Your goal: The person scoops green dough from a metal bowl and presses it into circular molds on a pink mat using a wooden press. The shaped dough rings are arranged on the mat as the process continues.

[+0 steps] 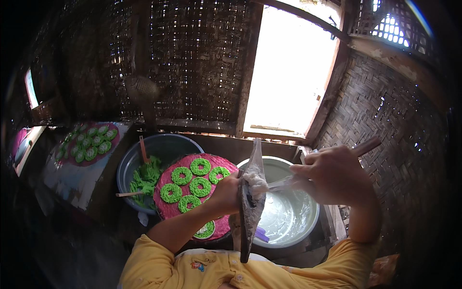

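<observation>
White dough (255, 182) sits in a lump on a dark pointed leaf (251, 202), held upright in the middle of the view above the rim of a pale basin (308, 219). Far left, a second round tray (91, 142) of green rings rests on a low table. Next comes a grey bowl (163, 144) holding green dough and two wooden sticks. Beside it, a pink round tray (168, 209) carries green rings (200, 187). The left hand (226, 192) is closed around the leaf's edge, gripping it over the pink tray. The right hand (334, 176) is closed on a wooden-handled spatula (284, 183), whose tip touches the white dough. The basin below holds a wet white film.
</observation>
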`<state>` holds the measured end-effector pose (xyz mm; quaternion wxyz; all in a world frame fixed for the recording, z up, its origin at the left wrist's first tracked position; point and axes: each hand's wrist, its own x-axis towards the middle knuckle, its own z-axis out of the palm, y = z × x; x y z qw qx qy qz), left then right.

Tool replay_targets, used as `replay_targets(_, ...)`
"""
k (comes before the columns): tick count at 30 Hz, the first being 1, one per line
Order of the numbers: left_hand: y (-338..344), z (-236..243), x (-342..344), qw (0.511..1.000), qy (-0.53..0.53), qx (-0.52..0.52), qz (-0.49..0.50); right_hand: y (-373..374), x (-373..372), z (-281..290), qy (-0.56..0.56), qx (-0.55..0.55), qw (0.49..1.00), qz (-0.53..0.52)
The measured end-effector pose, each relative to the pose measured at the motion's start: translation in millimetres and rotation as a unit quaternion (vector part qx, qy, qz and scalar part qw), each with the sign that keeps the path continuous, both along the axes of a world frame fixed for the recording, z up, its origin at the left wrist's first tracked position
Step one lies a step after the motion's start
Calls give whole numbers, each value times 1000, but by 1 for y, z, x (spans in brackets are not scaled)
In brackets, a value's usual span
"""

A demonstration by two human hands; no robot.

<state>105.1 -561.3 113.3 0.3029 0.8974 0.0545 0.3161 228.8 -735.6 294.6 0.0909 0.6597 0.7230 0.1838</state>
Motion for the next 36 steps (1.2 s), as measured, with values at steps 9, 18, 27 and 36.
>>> replay_targets(9,9,0,-11,995,19,-86,43,30,-24,-66,-211,182,930,238)
replay_targets(18,44,-12,-28,902,-151,-373,-153,-12,-22,-85,164,512,843,1)
replay_targets(27,37,-12,-9,747,-153,-599,-243,7,-15,-156,415,449,790,33)
replay_targets(36,47,-47,1,947,-109,-292,-74,23,-18,-167,225,451,862,50)
